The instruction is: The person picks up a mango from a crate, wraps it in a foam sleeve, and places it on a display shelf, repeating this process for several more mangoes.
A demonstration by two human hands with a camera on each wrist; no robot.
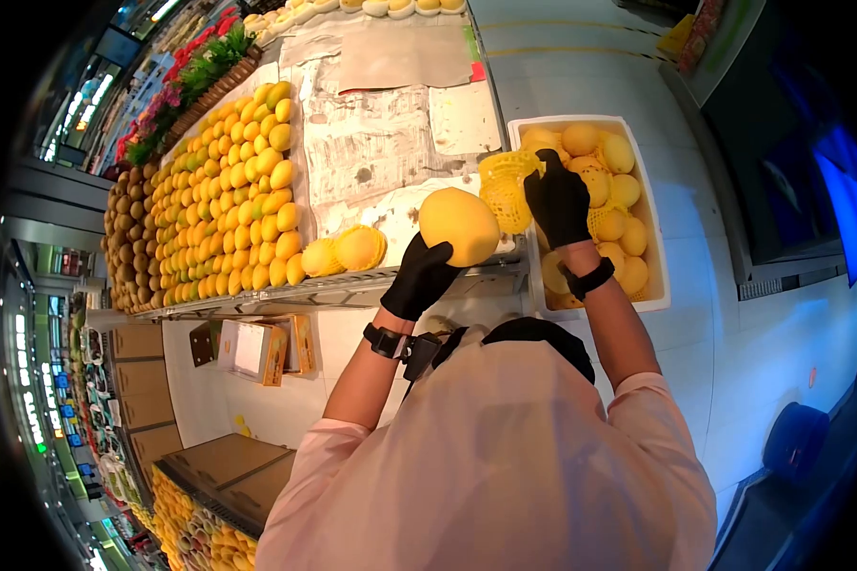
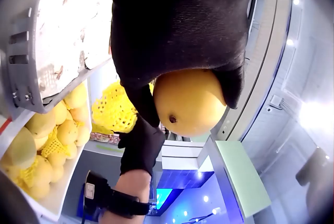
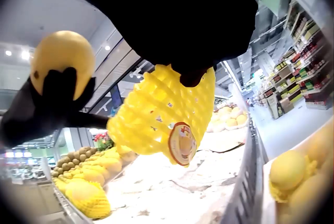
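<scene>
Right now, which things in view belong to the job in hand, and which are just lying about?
Likely in the job:
left hand, holding a bare yellow fruit
right hand, holding yellow foam netting
white box
display stand

Lying about:
brown fruit
flowering plants
floor cartons

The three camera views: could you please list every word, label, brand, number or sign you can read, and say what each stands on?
No text can be read.
Round sticker on the yellow foam net in the right hand: lettering too blurred to read.
White label on the black device at the right wrist, left wrist view: too small to read.
Lit signs in the background, head view: too small to read.
</scene>
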